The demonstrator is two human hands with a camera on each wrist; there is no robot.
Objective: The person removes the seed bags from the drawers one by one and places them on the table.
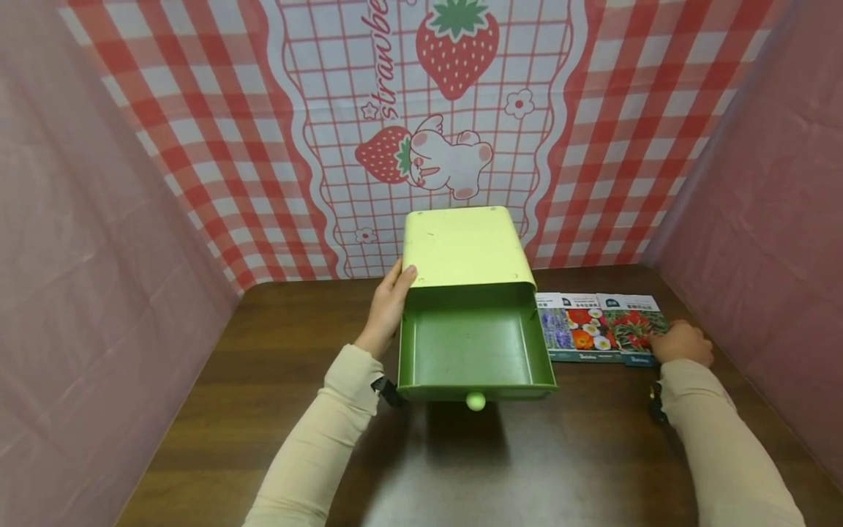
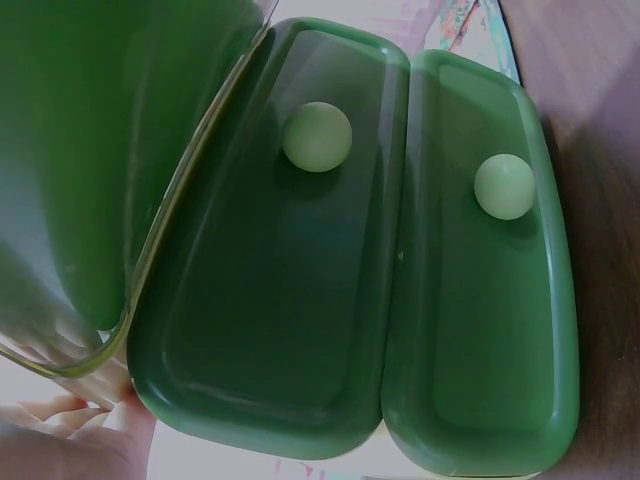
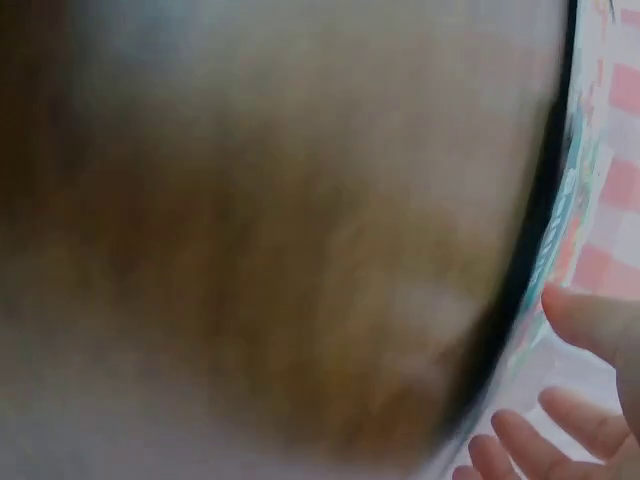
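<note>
A small light-green drawer cabinet stands mid-table with its top drawer pulled out, showing a bare green inside. In the left wrist view, two closed lower drawer fronts appear, each with a round pale knob. My left hand rests along the cabinet's left side, thumb near the top's front corner. To the right lie overlapping flower-seed packets: a purple-flower one, a poppy one and a red-flower one. My right hand touches the red-flower packet's right edge, thumb and fingers apart.
The dark wooden table runs back to a red-checked strawberry cloth. Pink curtains close in both sides. The pulled-out drawer juts toward the front over the table.
</note>
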